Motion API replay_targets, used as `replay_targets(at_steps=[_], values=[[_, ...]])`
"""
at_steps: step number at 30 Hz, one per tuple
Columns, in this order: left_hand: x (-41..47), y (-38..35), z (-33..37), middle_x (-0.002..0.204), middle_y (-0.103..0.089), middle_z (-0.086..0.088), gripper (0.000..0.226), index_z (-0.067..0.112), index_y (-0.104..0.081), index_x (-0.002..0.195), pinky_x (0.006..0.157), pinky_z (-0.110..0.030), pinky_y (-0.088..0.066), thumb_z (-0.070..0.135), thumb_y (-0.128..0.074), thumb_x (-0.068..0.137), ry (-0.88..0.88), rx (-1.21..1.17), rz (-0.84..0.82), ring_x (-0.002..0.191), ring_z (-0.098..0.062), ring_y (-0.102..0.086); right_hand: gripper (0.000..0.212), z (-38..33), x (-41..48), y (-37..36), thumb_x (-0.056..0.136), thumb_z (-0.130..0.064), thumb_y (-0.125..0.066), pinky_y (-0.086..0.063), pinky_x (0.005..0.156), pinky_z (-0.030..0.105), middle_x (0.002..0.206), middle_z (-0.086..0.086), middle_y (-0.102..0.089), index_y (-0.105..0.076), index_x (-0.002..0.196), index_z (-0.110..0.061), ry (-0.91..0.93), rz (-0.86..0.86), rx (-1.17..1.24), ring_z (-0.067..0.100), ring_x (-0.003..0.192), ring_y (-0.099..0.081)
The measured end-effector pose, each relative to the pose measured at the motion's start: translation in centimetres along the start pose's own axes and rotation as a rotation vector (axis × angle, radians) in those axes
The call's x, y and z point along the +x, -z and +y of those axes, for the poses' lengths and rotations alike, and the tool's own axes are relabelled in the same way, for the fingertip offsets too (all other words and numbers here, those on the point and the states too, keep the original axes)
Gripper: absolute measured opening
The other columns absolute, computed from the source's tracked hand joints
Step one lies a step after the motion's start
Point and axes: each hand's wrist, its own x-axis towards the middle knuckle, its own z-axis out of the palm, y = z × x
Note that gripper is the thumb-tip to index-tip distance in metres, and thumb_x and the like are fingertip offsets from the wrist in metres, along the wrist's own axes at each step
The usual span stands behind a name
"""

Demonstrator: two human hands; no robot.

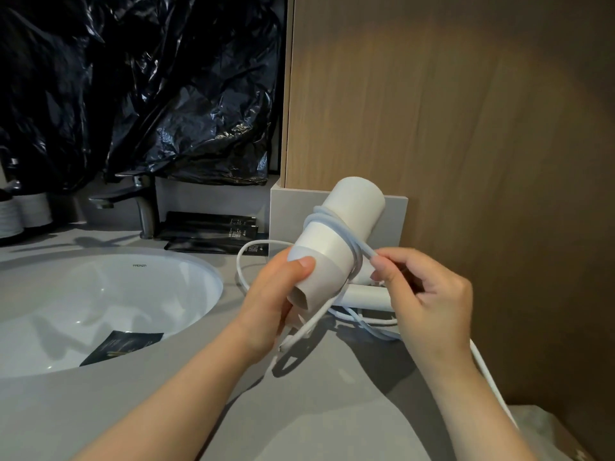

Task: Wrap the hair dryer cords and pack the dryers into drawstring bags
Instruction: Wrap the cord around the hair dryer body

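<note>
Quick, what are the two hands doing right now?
Left hand: holds the white hair dryer by its barrel.
Right hand: pinches the white cord, which is partly wound round the dryer.

Dryer (352, 207): white plastic, smooth, matt to satin. Cord (349, 236): white, smooth sheath, probably soft plastic or rubber; blurred, so not certain. Counter (332, 410): grey, matt, stone-like. Basin (100, 294): white, glossy, ceramic look. Tap (146, 207): metal, dull brushed sheen. Sheet (133, 78): black plastic film, glossy, crinkled. Panel (466, 128): wood grain, matt. Sachets (206, 227): black, matt.
</note>
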Motion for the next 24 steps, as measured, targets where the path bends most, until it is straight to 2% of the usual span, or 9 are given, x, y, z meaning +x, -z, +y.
replay_targets(at_steps=[4, 6, 8, 11, 14, 17, 19, 21, 24], values=[[-0.1, -0.2, 0.4, 0.106, -0.069, -0.019, 0.075, 0.007, -0.060, 0.121, 0.087, -0.048, -0.052, 0.050, -0.062, 0.060, 0.085, -0.188, -0.043, 0.094, -0.031, -0.064, 0.012, -0.6, 2.4, -0.6, 0.089, -0.029, -0.061, -0.047, 0.058, 0.007, 0.073, -0.014, -0.066, -0.070, 0.081, -0.029, -0.160, -0.144, 0.179, 0.004, 0.071, -0.060], [-0.2, -0.2, 0.3, 0.110, -0.068, -0.021, 0.076, 0.007, -0.059, 0.122, 0.089, -0.050, -0.051, 0.050, -0.065, 0.059, 0.124, -0.252, -0.029, 0.098, -0.035, -0.062, 0.011, -0.4, 2.5, -1.5, 0.087, -0.031, -0.062, -0.047, 0.054, 0.010, 0.070, -0.011, -0.067, -0.070, 0.081, -0.026, -0.252, -0.141, 0.303, 0.005, 0.061, -0.058], [-0.1, -0.1, 0.2, 0.113, -0.066, -0.024, 0.081, 0.007, -0.056, 0.126, 0.092, -0.054, -0.048, 0.050, -0.066, 0.059, 0.155, -0.289, -0.020, 0.098, -0.037, -0.063, 0.024, -0.1, 2.1, -2.5, 0.077, -0.045, -0.065, -0.049, 0.054, 0.016, 0.068, -0.008, -0.067, -0.069, 0.080, -0.022, -0.362, -0.074, 0.375, 0.008, 0.058, -0.058], [0.1, 0.1, 0.0, 0.111, -0.066, -0.025, 0.083, 0.006, -0.055, 0.127, 0.090, -0.052, -0.048, 0.049, -0.066, 0.057, 0.178, -0.317, -0.017, 0.096, -0.038, -0.063, 0.042, 0.9, 1.6, -3.0, 0.066, -0.061, -0.062, -0.054, 0.057, 0.022, 0.072, -0.006, -0.068, -0.065, 0.080, -0.022, -0.427, -0.016, 0.286, 0.013, 0.065, -0.063], [0.0, 0.0, -0.1, 0.100, -0.070, -0.020, 0.074, 0.008, -0.059, 0.120, 0.081, -0.045, -0.055, 0.047, -0.065, 0.057, 0.168, -0.271, -0.044, 0.089, -0.034, -0.066, 0.039, 1.1, 1.1, -1.9, 0.068, -0.065, -0.053, -0.052, 0.056, 0.013, 0.080, -0.011, -0.068, -0.063, 0.085, -0.031, -0.403, -0.139, 0.230, 0.008, 0.072, -0.065], [0.0, -0.1, 0.0, 0.100, -0.068, -0.024, 0.067, 0.005, -0.059, 0.118, 0.084, -0.048, -0.052, 0.046, -0.062, 0.065, 0.149, -0.333, -0.031, 0.089, -0.040, -0.066, 0.032, 1.6, 0.5, -0.3, 0.077, -0.055, -0.055, -0.055, 0.060, 0.015, 0.091, -0.015, -0.069, -0.064, 0.098, -0.033, -0.384, -0.301, 0.278, 0.005, 0.083, -0.068], [0.1, 0.1, 0.6, 0.104, -0.065, -0.030, 0.062, 0.001, -0.067, 0.110, 0.089, -0.050, -0.045, 0.051, -0.051, 0.077, 0.116, -0.447, -0.009, 0.093, -0.047, -0.063, 0.027, 2.1, 0.2, 0.4, 0.082, -0.045, -0.059, -0.056, 0.059, 0.018, 0.096, -0.010, -0.070, -0.065, 0.103, -0.029, -0.394, -0.321, 0.280, 0.004, 0.081, -0.068], [0.1, 0.6, 1.2, 0.099, -0.068, -0.028, 0.063, 0.004, -0.075, 0.093, 0.091, -0.050, -0.042, 0.053, -0.035, 0.086, 0.090, -0.523, 0.017, 0.094, -0.046, -0.063, 0.018, 2.5, 0.0, 0.2, 0.085, -0.036, -0.062, -0.052, 0.057, 0.012, 0.094, -0.006, -0.069, -0.068, 0.100, -0.027, -0.397, -0.323, 0.259, 0.001, 0.081, -0.066], [0.1, 0.5, 1.4, 0.089, -0.070, -0.020, 0.056, 0.011, -0.076, 0.082, 0.089, -0.058, -0.047, 0.050, -0.037, 0.086, 0.047, -0.491, 0.062, 0.082, -0.040, -0.066, 0.013, 2.8, -0.3, -0.8, 0.087, -0.033, -0.062, -0.051, 0.063, 0.007, 0.094, -0.014, -0.068, -0.069, 0.098, -0.032, -0.396, -0.385, 0.221, 0.001, 0.089, -0.066]])
